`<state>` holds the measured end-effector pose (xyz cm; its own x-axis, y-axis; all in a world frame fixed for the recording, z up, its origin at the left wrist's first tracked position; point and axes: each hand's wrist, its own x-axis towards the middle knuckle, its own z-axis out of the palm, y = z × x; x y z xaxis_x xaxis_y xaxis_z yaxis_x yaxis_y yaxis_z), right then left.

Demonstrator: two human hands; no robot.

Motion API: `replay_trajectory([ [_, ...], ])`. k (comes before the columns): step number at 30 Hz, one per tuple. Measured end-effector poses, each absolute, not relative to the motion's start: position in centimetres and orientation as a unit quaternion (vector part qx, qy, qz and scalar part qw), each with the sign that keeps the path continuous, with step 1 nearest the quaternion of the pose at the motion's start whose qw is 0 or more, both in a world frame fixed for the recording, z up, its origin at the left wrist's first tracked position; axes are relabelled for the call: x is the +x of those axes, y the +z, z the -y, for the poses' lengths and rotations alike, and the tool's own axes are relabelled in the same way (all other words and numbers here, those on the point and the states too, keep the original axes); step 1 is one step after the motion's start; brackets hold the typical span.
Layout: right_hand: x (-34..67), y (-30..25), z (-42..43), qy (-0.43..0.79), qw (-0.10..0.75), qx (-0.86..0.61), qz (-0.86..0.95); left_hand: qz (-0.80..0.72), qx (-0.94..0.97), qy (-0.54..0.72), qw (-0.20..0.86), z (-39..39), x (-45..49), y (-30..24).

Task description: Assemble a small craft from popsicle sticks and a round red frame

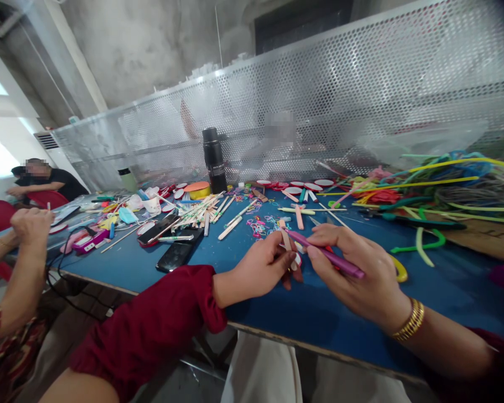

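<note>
My left hand [258,268] is closed around a small flat pinkish-beige stick [286,240], pinched between thumb and fingers above the table's front. My right hand [357,274] grips a slim purple pen-shaped tool [340,262], its tip pointing left to the top of the stick. Whether tip and stick touch, I cannot tell. Part of a red-and-white round piece [298,259] shows by the left fingertips. Behind my hands lie small coloured loops [258,226] and a pink strip [299,217]. A yellow curved piece [400,268] is partly hidden by my right hand.
A black phone [178,252], a pile of pale sticks [201,212] and a black bottle [214,159] stand or lie left of centre. Coloured tubes and strands [445,179] heap at right. A perforated metal screen [252,112] backs the blue table [277,324]. Another person's hand [31,226] is at left.
</note>
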<state>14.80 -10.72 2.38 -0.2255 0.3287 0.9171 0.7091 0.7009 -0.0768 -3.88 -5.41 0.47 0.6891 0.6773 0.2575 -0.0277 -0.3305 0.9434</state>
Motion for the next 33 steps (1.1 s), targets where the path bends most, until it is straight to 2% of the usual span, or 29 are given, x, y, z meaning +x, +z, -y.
replay_trajectory([
  [33,15.0,2.8,10.8,-0.173,0.523,-0.335,0.765,-0.218,0.733,0.337,0.549,4.8,-3.3,-0.5],
])
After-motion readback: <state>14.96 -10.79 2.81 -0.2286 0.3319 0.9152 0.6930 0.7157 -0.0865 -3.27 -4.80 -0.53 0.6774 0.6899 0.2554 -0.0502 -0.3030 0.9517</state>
